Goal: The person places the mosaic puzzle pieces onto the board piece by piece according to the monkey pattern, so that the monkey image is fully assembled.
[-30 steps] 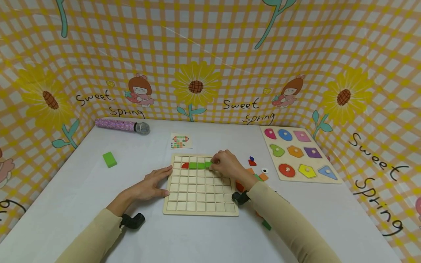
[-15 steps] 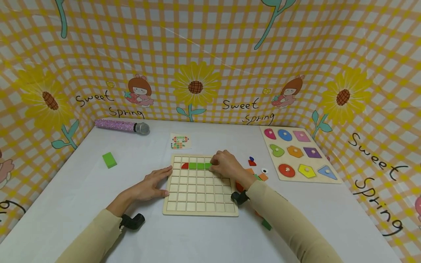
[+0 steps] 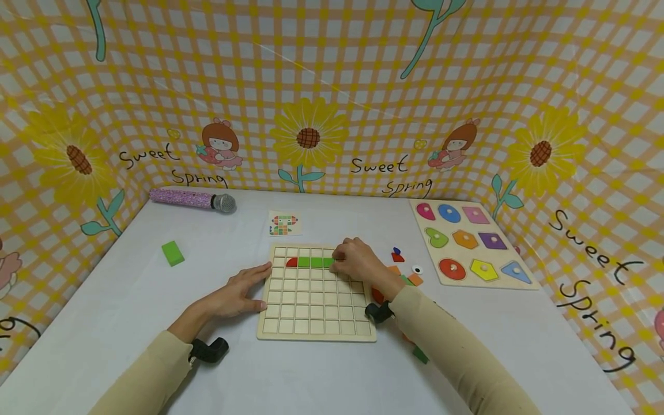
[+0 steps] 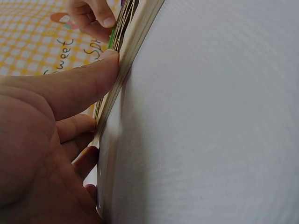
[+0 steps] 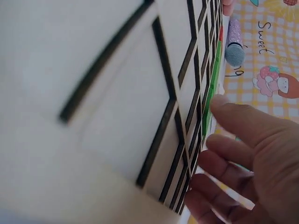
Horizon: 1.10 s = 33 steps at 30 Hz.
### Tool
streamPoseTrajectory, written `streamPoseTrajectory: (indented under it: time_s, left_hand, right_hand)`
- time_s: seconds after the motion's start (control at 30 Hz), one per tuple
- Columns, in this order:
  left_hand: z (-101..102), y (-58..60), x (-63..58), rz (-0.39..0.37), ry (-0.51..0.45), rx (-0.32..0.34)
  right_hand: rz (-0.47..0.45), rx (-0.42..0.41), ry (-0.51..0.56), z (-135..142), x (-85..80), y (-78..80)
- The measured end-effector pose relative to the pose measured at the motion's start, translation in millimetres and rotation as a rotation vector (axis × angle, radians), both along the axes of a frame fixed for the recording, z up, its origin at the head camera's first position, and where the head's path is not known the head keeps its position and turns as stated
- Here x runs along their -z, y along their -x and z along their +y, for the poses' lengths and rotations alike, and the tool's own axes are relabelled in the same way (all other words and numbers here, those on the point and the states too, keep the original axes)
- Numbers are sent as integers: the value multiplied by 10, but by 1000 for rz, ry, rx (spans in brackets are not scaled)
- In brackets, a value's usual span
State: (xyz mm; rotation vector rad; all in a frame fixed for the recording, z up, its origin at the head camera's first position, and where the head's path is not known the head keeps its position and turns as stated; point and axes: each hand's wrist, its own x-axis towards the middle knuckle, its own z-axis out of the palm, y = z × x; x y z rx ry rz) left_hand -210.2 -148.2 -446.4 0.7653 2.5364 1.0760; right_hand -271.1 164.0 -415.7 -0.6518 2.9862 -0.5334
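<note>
A wooden grid board (image 3: pixel 317 298) lies on the table in the head view. In its second row from the back, a red quarter-round tile (image 3: pixel 293 262) sits beside a run of green square tiles (image 3: pixel 311 262). My right hand (image 3: pixel 358 259) pinches the rightmost green tile with thumb and index finger at the board; in the right wrist view its thumb tip overlaps the green row (image 5: pixel 212 88). My left hand (image 3: pixel 233 293) lies along the board's left edge, thumb and fingers extended. The left wrist view shows its thumb (image 4: pixel 88 84) touching the board's rim (image 4: pixel 135 51).
Loose coloured pieces (image 3: pixel 415 279) lie right of the board, partly under my right forearm. A printed pattern card (image 3: pixel 285 223) is behind it. A shape puzzle (image 3: pixel 469 245) stands back right, a microphone (image 3: pixel 192 199) back left, and a green block (image 3: pixel 173 253) at left.
</note>
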Motion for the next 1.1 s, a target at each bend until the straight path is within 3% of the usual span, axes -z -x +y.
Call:
streamPoseTrajectory:
  time_s: [0.2,0.47,0.73,1.1]
  left_hand:
    - [7,-12,-1,-5,1,-5]
    - [5,-12,-4,-2,2,-1]
    - [2,-5,0,1,11,-5]
    - [3,-3,-5,-13,2,-7]
  right_hand:
    - [-13,26,80,161,-94,-28]
    - [3,90,107,634,-192,-32]
    - [-46,226,55,1094,-117,29]
    - [-150,250,55,1448,-33,12]
